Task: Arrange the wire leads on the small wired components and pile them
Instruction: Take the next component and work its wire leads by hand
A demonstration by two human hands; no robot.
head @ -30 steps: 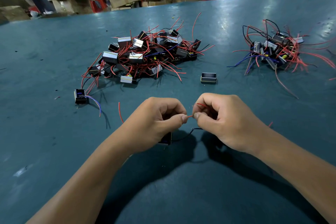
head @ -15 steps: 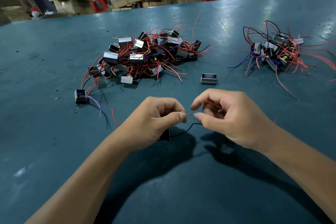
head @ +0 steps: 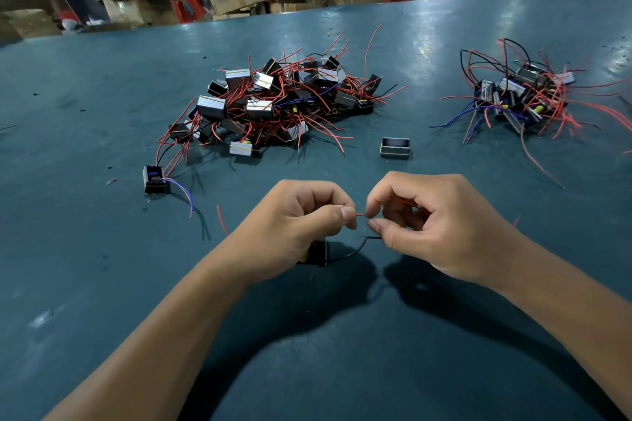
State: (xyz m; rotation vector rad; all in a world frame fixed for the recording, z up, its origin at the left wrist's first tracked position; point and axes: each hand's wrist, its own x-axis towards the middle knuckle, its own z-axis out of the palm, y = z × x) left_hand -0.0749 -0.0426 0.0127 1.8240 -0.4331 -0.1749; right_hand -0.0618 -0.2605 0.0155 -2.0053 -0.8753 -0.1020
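At the near middle of the tabletop point(head: 102, 267), a red lead point(head: 360, 215) is pinched by the left hand point(head: 294, 229), its component point(head: 316, 254) tucked beneath; the right hand point(head: 427, 225) pinches the lead's other end. Lead-straightening is judged under way; next, the piece would be carried to the right pile point(head: 523, 96)

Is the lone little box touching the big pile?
Apart. The head view shows bare table between the box and the big pile.
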